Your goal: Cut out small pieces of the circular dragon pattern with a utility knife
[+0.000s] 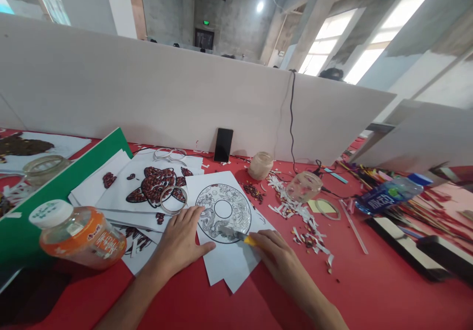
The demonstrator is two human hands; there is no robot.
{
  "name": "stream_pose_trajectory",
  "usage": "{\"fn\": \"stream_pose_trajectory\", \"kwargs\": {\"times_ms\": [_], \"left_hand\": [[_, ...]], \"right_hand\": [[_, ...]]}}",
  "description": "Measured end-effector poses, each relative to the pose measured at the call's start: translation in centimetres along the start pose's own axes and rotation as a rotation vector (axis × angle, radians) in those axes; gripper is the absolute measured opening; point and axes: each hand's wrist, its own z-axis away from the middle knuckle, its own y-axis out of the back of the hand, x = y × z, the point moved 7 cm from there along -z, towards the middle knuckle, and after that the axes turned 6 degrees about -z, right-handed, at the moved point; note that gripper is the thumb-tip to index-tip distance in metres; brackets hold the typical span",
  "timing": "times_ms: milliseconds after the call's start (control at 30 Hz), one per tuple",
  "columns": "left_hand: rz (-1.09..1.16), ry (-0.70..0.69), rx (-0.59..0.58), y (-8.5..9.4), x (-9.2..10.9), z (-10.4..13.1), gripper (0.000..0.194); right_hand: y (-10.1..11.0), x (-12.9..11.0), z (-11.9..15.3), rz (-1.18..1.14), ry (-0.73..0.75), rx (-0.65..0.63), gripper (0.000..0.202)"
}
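Observation:
A sheet of white paper lies on the red table, printed with a round black-and-white dragon pattern that has a blank circle at its centre. My right hand grips a flat-bladed knife with a yellow handle. Its grey blade rests on or just over the lower part of the ring; contact is hard to tell. My left hand lies flat at the sheet's left edge, thumb stretched out and holding nothing. Beside it, a roll of clear tape sits on a fish picture filled with dark red beans.
An orange-labelled bottle stands at left before a green board. Behind are a phone and a glass jar. Another jar, paper shreds, a blue-labelled bottle and a black-and-cream case lie right.

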Motion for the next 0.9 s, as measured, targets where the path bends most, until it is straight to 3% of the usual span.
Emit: {"fn": "stream_pose_trajectory", "kwargs": {"times_ms": [133,233,267,367,467,533,633,700,800,900], "left_hand": [[0.016,-0.026,0.026,0.5,0.7,0.0,0.076],[-0.009,-0.014,0.122,2.1,0.3,-0.2,0.043],[-0.050,0.018,0.177,2.9,-0.3,-0.3,0.033],[-0.223,0.141,0.309,4.9,-2.6,-0.4,0.029],[-0.261,0.157,0.308,5.2,-3.9,-0.6,0.020],[-0.146,0.125,0.326,5.2,-3.7,-0.7,0.018],[0.212,0.087,0.358,5.1,-2.5,-0.8,0.016],[0.467,0.112,0.256,4.0,-1.6,-0.9,0.020],[0.752,0.154,0.076,2.1,-0.3,-0.9,0.025],[0.907,0.170,0.031,1.1,0.2,-0.8,0.029]], "right_hand": [[2.4,2.8,-0.3,0.004,-0.093,0.135,0.028],[3.5,5.0,-2.5,0.109,-0.161,0.246,0.029],[3.6,5.6,-3.3,0.170,-0.176,0.267,0.029],[3.0,6.6,-5.3,0.400,-0.185,0.284,0.029],[2.1,7.1,-5.7,0.573,-0.181,0.264,0.026],[1.9,7.0,-5.4,0.614,-0.178,0.272,0.025],[2.1,4.9,-5.0,0.525,-0.103,0.349,0.024],[1.7,2.0,-5.2,0.316,0.025,0.362,0.023],[-0.2,-2.9,-6.2,-0.082,0.175,0.261,0.027],[-2.1,-6.3,-7.3,-0.255,0.221,0.218,0.037]]}}
